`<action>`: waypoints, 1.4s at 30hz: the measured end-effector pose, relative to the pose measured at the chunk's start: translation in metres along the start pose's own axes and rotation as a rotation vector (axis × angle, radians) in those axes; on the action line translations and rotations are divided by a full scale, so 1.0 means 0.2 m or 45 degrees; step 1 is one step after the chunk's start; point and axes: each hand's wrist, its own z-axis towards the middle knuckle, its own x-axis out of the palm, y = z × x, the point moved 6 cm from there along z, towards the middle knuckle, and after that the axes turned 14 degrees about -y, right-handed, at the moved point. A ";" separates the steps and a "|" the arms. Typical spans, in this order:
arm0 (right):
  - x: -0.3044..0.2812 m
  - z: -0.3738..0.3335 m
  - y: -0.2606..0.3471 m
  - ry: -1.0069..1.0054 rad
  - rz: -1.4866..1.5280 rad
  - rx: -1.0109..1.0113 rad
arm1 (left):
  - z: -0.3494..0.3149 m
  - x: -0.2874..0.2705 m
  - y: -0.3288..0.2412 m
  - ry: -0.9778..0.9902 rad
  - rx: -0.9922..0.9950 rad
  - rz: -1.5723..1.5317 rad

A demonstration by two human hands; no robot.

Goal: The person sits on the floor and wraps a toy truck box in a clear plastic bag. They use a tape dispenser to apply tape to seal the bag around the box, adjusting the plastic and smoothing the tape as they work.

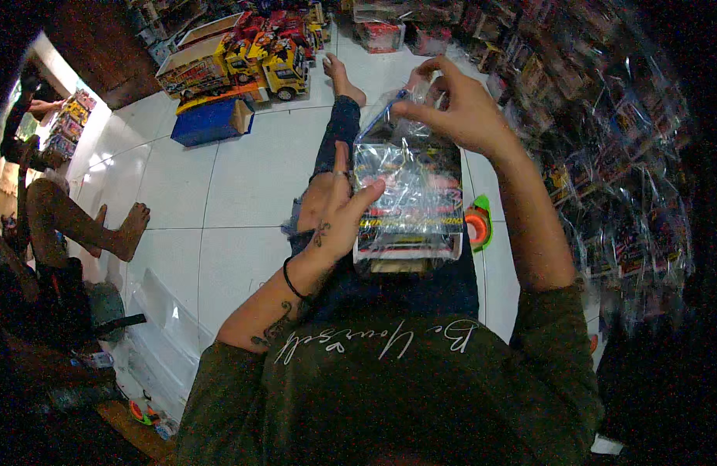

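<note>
A printed box (409, 210) in clear, shiny plastic rests on my lap. My left hand (344, 211) holds it by the left side, thumb on the printed face and fingers along the edge. At the far end of the box, the clear plastic bag (409, 128) stands up loosely past the cardboard. My right hand (463, 109) is curled over that loose plastic, with thumb and fingers bent around its edge; the exact contact is hard to see. A green and orange tape dispenser (478, 224) lies on the floor just right of the box.
Toy trucks (277, 66) and a blue box (212, 123) are on the white tiled floor ahead. Plastic-wrapped boxes (623, 171) are stacked high on the right. At left, another person's bare foot (131, 231) is near clear plastic sheets (164, 318). A second tape dispenser (143, 412) lies lower left.
</note>
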 end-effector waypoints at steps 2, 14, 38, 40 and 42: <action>-0.04 0.00 0.12 0.131 0.051 -0.069 | 0.00 0.00 -0.05 -0.022 0.161 0.016; -0.04 -0.53 0.21 0.249 0.094 -0.314 | -0.14 0.07 -0.37 0.332 1.260 1.564; 0.32 -1.89 -1.80 -0.124 0.019 1.766 | -0.37 0.20 -0.22 0.333 1.435 1.665; 0.29 -1.71 -1.66 -0.500 0.708 1.846 | -0.36 0.21 -0.23 0.267 1.473 1.735; 0.18 -1.49 -1.45 -0.888 1.377 1.901 | -0.36 0.22 -0.23 0.230 1.495 1.731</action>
